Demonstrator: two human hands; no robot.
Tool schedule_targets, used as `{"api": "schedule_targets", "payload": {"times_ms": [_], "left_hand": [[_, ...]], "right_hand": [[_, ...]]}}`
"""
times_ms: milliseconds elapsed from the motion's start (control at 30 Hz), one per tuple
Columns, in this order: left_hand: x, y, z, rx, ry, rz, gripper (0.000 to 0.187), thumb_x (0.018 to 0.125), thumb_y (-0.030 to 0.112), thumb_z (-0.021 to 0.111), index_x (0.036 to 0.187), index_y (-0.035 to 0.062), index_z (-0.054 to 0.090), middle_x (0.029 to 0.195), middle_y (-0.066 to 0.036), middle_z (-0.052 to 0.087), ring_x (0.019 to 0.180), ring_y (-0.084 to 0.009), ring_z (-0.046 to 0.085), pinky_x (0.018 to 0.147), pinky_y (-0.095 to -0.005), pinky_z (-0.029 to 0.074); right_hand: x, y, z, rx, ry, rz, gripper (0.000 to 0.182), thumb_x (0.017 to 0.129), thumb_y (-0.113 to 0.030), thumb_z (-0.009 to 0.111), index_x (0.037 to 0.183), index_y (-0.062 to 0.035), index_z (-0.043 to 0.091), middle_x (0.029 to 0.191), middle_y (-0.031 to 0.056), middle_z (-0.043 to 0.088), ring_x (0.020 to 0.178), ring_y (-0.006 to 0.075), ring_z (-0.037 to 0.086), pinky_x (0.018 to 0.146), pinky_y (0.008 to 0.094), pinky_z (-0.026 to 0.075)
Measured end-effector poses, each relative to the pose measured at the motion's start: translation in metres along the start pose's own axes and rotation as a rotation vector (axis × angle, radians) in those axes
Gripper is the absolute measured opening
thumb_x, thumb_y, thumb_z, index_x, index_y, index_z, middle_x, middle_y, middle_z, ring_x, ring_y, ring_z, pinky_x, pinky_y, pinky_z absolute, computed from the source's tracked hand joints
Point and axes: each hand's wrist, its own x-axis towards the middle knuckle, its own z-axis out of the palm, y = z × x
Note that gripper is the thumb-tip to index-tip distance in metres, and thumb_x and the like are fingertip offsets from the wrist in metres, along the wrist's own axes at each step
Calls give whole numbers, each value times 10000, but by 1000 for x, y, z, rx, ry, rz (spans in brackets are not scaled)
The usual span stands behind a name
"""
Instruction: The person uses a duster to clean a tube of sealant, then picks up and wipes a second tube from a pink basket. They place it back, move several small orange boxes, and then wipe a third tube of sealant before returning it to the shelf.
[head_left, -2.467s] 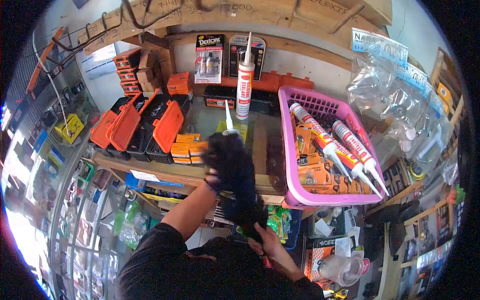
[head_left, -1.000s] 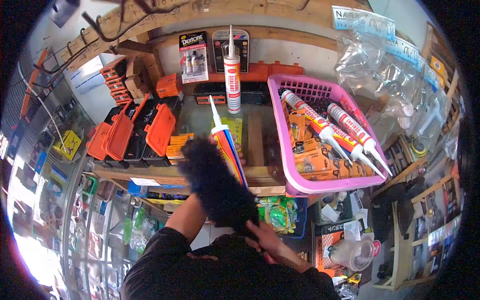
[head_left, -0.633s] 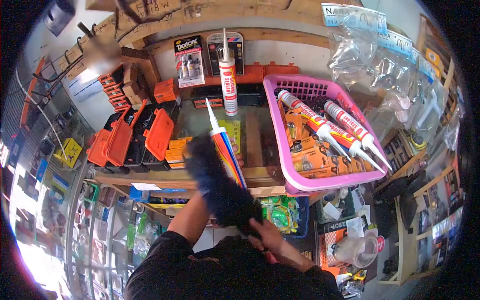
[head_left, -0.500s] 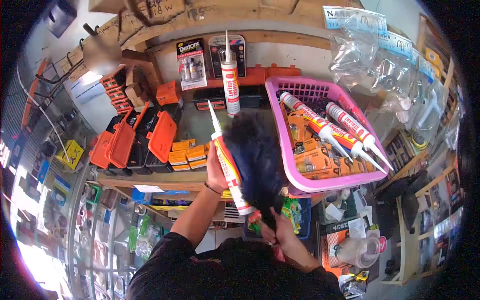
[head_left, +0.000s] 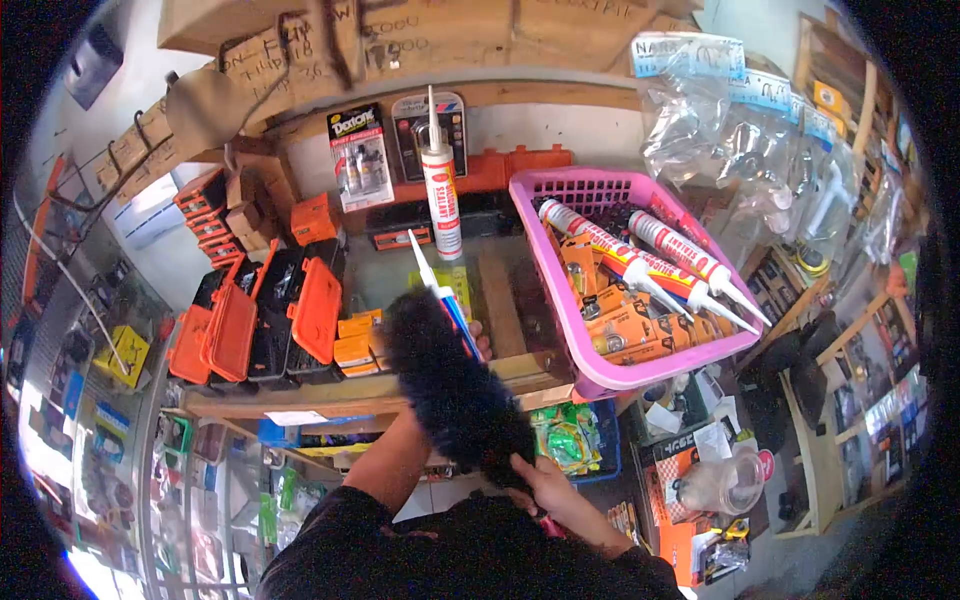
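Note:
My left hand [head_left: 484, 342] grips a silicone sealant tube [head_left: 457, 315] with a white nozzle pointing up and left. Only its fingertips show at the tube's right edge; the duster hides the rest of that hand. A dark, fluffy duster [head_left: 455, 400] lies across the tube's lower part, and my right hand [head_left: 548, 490] is closed around its handle. Behind them, another silicone sealant tube [head_left: 443, 205] stands upright on the shelf [head_left: 500, 300]. More sealant tubes [head_left: 680, 245] lie in a pink basket [head_left: 665, 374] to the right, over orange packets [head_left: 630, 335].
Orange-lidded black cases [head_left: 318, 308] and small orange boxes [head_left: 358, 345] sit at the shelf's left. A Dextone adhesive pack [head_left: 360, 165] leans at the back. Clear plastic bags [head_left: 690, 125] hang upper right. Below the basket are green packets [head_left: 565, 440] and a plastic cup [head_left: 735, 482].
The duster has swung left across the held tube, covering most of my left hand. The tube has turned, so its blue side shows instead of its red and yellow lettering. The view has shifted slightly.

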Motion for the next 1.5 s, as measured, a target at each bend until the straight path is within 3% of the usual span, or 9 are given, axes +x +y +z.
{"api": "schedule_targets", "payload": {"times_ms": [100,333,533,633,700,733,833,1133,1500], "left_hand": [[23,-13,61,211,688,149,493,817,426,369,1174,92,430,1158,-146,466,1036,-304,454,914,-456,324],[2,0,6,126,230,-2,437,803,415,421,1137,134,428,916,-102,520,845,-267,500,769,-418,413],[21,-16,99,213,761,309,373,840,444,377,930,119,536,885,-68,564,859,-223,538,740,-371,450],[8,-11,52,-142,132,-93,466,795,524,405,980,111,514,836,-63,568,771,-204,556,701,-351,459],[14,-10,66,195,731,229,462,806,494,406,1021,97,504,897,-82,565,831,-230,546,757,-363,444],[-4,-1,33,-63,208,176,460,818,465,401,1065,86,484,962,-90,549,887,-241,526,791,-366,431],[-5,-10,37,377,607,-82,415,830,402,421,1104,92,461,984,-90,530,942,-211,505,797,-357,431],[5,-3,68,-124,658,257,384,818,499,392,872,141,521,611,15,526,460,-122,488,442,-231,424],[3,-4,92,-7,604,186,369,838,427,389,1010,126,516,883,-44,568,737,-143,526,647,-291,452]], "right_hand": [[10,20,-12,268,21,-9,320,864,-365,395,802,-60,470,451,21,410,303,107,333,290,232,259],[-7,6,26,31,165,48,344,851,-387,414,712,-73,411,399,37,369,297,130,330,313,244,272],[-9,26,29,366,111,-39,293,857,-372,400,795,-86,399,380,9,300,280,133,299,319,236,264],[-16,17,44,205,240,14,331,849,-396,407,758,-78,405,388,19,325,286,129,308,321,238,273],[-12,18,30,352,218,-89,342,831,-409,449,765,-76,408,421,31,369,317,117,340,327,234,289],[-8,36,16,325,230,-76,342,831,-409,449,765,-76,408,421,31,369,317,117,340,327,234,289],[-22,17,46,205,303,155,337,815,-401,486,744,-80,411,459,29,381,330,130,350,330,232,294],[-12,37,17,81,432,143,442,835,-507,301,728,-99,434,349,-9,284,247,123,267,298,243,235],[-12,25,14,-3,558,111,390,802,-481,409,762,-96,459,365,-14,262,269,116,243,285,235,208]]}}
